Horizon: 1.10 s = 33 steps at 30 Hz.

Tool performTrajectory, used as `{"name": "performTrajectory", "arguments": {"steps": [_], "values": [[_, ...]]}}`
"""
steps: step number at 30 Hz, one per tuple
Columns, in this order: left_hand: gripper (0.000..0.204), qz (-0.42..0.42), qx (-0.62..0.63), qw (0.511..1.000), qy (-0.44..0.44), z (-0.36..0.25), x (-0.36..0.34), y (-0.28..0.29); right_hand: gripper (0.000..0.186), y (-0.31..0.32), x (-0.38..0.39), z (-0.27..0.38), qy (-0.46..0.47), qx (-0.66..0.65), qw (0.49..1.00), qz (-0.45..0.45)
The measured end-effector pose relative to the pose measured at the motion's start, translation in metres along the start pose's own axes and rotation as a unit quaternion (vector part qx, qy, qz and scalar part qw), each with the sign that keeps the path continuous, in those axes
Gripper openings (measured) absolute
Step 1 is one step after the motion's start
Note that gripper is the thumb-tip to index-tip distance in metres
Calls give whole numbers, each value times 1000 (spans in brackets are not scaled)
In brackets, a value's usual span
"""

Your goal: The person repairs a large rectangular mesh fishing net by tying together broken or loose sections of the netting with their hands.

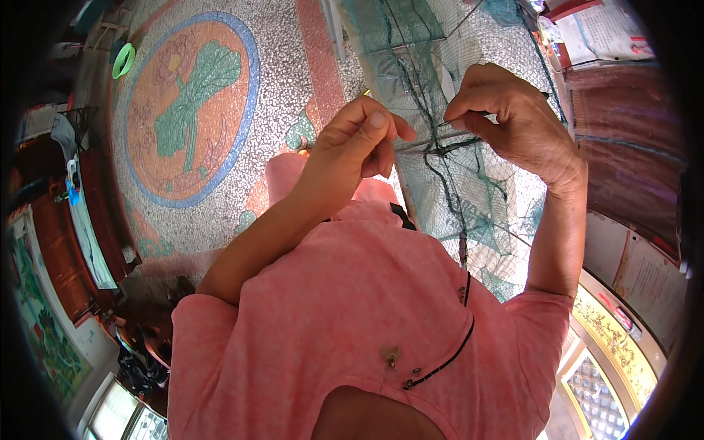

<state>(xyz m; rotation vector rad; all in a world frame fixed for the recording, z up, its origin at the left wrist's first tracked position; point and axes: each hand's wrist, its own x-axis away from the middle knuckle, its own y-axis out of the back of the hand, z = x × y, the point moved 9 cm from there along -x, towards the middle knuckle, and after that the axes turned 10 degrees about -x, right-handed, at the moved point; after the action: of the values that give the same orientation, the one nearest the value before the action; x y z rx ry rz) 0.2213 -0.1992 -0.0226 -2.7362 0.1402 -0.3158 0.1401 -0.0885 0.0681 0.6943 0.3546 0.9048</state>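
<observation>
A green mesh net (484, 198) hangs and spreads from the upper middle down past my right side. Dark cords (456, 209) run along it and meet in a knotted bunch between my hands. My right hand (517, 121) is pinched at that bunch, thumb and forefinger on a thin dark strand (444, 124). To the left of it, my left hand (356, 139) is closed, thumb bent against the curled fingers. Whatever sits between those fingers is too small to make out. Both hands are raised in front of my chest.
Below lies a speckled terrazzo floor (286, 81) with a round blue-edged inlay (253, 73). A green basin (124, 61) stands at the far left. Dark wooden furniture (55, 249) lines the left side, and a brown wooden panel (623, 147) is at the right.
</observation>
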Motion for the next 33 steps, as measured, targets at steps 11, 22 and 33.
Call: {"name": "performTrajectory", "arguments": {"steps": [11, 22, 33], "values": [[23, -5, -6, 1000, 3, 12, 1, 3, 15, -8, -5, 4, 18, -84, 996, -1], [26, -27, 67, 996, 57, 25, 4, 14, 18, -30, -10, 27, 83, -38, 996, -22], [29, -40, -360, 914, -186, -43, 15, -27, 19, -12, -1, 99, 270, -337, 901, -43]]}}
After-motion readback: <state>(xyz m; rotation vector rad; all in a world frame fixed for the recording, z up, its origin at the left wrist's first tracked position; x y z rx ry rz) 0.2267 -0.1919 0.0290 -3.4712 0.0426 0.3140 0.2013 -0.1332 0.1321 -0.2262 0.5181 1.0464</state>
